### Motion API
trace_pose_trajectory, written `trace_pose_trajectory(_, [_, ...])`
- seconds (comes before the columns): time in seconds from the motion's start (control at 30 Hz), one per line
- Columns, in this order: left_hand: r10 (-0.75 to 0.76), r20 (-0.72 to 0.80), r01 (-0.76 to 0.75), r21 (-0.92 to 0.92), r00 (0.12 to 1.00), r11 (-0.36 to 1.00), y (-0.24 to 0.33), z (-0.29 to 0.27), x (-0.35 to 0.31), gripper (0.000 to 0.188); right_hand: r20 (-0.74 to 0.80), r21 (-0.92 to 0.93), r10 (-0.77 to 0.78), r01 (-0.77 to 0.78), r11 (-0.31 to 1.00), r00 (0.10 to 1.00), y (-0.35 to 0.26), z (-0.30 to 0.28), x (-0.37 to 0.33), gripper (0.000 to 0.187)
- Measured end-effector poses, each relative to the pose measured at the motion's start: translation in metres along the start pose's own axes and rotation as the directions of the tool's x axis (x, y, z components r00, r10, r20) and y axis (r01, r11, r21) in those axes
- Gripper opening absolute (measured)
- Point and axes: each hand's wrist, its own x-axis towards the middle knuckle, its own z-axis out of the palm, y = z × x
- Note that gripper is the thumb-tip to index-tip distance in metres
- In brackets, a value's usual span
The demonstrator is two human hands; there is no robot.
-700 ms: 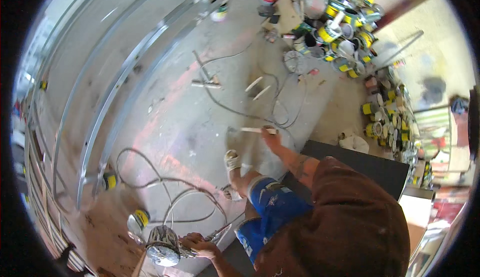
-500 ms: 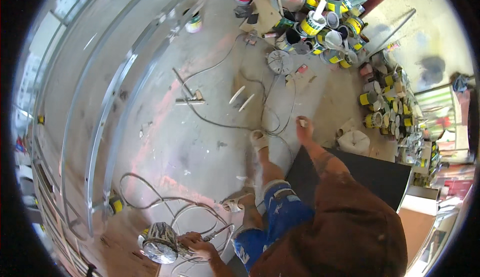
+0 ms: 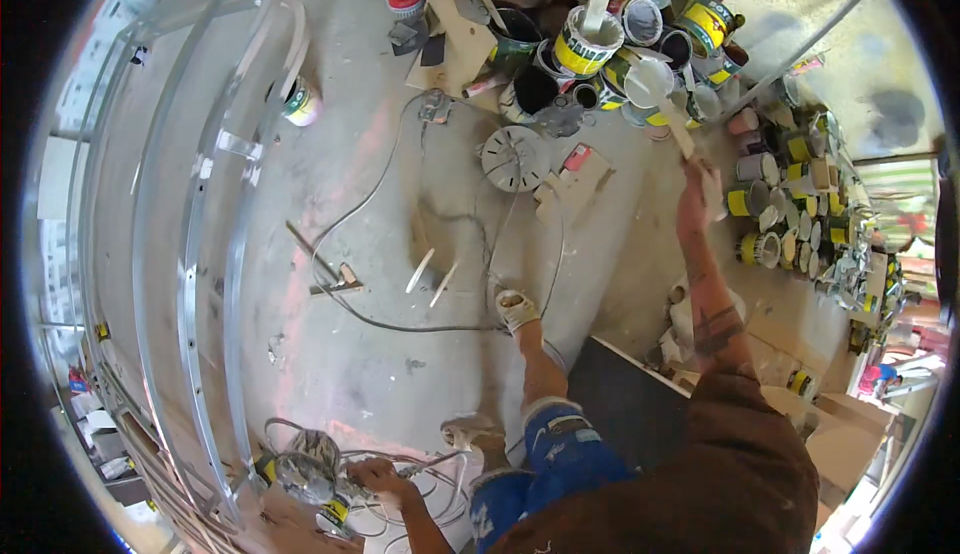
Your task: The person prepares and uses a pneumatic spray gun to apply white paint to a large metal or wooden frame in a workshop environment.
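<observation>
The person's right hand (image 3: 697,194) reaches out over the upper right of the floor (image 3: 400,374), its fingers closed around the near end of a flat pale stick (image 3: 676,126). The stick points up toward a heap of yellow-labelled paint cans (image 3: 587,46); whether its tip touches one of them cannot be told. Low on the left, the left hand (image 3: 378,478) is at the side of a paint-smeared pot (image 3: 314,451), fingers curled in as if round a handle, though the exact grip is too small to make out. Grey hose (image 3: 462,456) lies in loops near that hand. Between the hands, two thin pale strips (image 3: 420,270) lie on the floor beneath a round slotted disc (image 3: 514,158). A dark panel (image 3: 622,399) lies beside the person's legs, and long metal rails (image 3: 190,304) run down the left side.
</observation>
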Motion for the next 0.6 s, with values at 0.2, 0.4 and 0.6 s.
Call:
trace_pose_trajectory(0.2, [-0.08, 0.107, 0.08, 0.008, 0.991, 0.997, 0.031, 0.093, -0.029, 0.025, 0.242, 0.619, 0.346, -0.419, 0.665, 0.907, 0.039, 0.076, 0.135, 0.028])
trace_pose_trajectory(0.4, [0.02, 0.249, -0.04, 0.076, 0.968, 0.996, 0.032, 0.129, -0.049, 0.033, 0.283, 0.914, 0.585, -0.398, 0.075, 0.76, 0.139, 0.171, 0.226, 0.03])
trace_pose_trajectory(0.6, [-0.039, 0.109, 0.022, 0.151, 0.993, 0.988, 0.018, 0.13, -0.046, 0.04, 0.378, 0.889, 0.649, -0.454, -0.056, 0.66, 0.201, 0.213, 0.247, 0.037])
